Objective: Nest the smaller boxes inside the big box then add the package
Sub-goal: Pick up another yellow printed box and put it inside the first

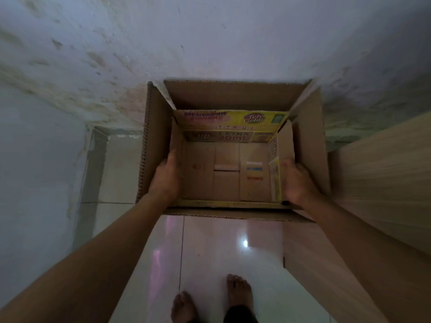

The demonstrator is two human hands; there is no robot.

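A big brown cardboard box (310, 141) stands open on the floor against the wall, its flaps spread out. Inside it sits a smaller yellow printed box (231, 120), also open at the top, with its brown bottom flaps showing. My left hand (166, 177) grips the smaller box's left wall, fingers inside the gap. My right hand (296, 180) holds its right wall and the folded yellow flap. No package is in view.
A stained white wall (210, 43) rises right behind the boxes. A wooden panel or cabinet (384, 183) stands close on the right. Glossy white floor tiles (210, 252) lie in front, with my bare feet (210, 301) at the bottom edge.
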